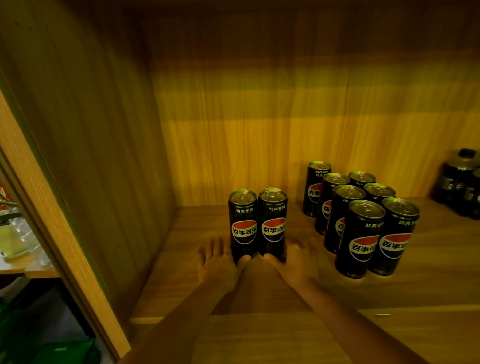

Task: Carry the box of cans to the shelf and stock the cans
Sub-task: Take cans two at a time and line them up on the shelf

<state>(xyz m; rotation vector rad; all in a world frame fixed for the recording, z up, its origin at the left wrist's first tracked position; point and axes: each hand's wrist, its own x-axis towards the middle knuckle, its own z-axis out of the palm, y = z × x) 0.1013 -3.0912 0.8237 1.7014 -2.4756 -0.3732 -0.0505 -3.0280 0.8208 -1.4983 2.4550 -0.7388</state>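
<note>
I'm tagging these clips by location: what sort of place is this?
Probably a small shop or stockroom. A wooden shelf holds neat rows of identical black cola cans, black-capped dark bottles sit at its right end, and both hands touch a pair of matching cans.

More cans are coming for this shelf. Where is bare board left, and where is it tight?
Bare board lies between the side wall and the pair of cans, behind that pair, and along the front edge. A narrow lane separates the pair from the can block. Tightest is far right, by the bottles.
</note>
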